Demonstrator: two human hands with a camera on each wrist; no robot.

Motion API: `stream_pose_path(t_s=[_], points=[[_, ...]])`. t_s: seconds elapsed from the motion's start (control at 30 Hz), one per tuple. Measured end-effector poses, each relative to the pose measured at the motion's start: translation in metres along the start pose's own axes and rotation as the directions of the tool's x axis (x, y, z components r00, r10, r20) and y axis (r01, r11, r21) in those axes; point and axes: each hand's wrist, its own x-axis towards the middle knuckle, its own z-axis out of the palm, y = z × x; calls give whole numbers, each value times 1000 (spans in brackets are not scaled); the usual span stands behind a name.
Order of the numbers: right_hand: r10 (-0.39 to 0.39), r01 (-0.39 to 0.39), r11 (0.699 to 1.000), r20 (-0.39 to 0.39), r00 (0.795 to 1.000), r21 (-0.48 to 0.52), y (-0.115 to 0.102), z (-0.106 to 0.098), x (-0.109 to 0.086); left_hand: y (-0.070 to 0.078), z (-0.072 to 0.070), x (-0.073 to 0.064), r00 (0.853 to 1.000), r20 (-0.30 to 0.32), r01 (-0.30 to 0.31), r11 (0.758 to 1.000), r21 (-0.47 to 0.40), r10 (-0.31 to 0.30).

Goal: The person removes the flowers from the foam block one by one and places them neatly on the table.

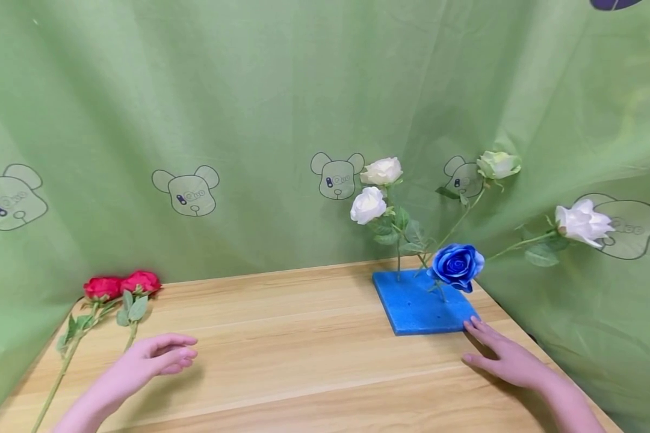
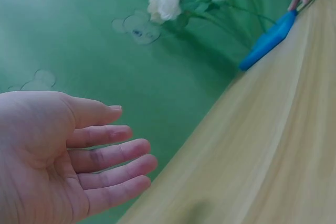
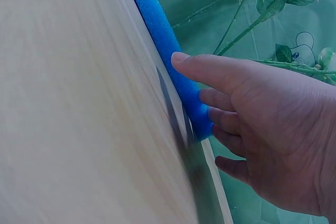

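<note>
A flat blue foam block (image 1: 411, 316) lies at the right back of the table. Stuck upright or leaning in it are a blue rose (image 1: 457, 266), white roses (image 1: 368, 205) on its left, a greenish-white rose (image 1: 498, 165) behind, and another white rose (image 1: 582, 222) slanting far right. My right hand (image 1: 511, 359) is at the block's front right corner, fingertips right at its edge, fingers extended. On the left, my left hand (image 1: 148, 364) hovers above the table with relaxed fingers and an empty palm, seen in the left wrist view. Beside it lie two red roses (image 1: 104, 288).
The wooden table (image 1: 281, 361) has green curtain (image 1: 260, 90) printed with bear heads along its back and sides. Stems of the red roses run along the left edge toward the front. The slanting white rose reaches out past the table's right edge.
</note>
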Motion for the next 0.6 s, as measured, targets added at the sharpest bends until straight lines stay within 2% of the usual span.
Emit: stream_pose_path(t_s=[0.37, 0.6], points=[[1, -1, 1000, 10, 1000, 11, -3, -2, 1, 25, 33, 51, 1000, 7, -30, 998, 55, 30], [8, -8, 1000, 12, 1000, 3, -3, -2, 1, 43, 56, 86, 994, 55, -96, 991, 95, 91]])
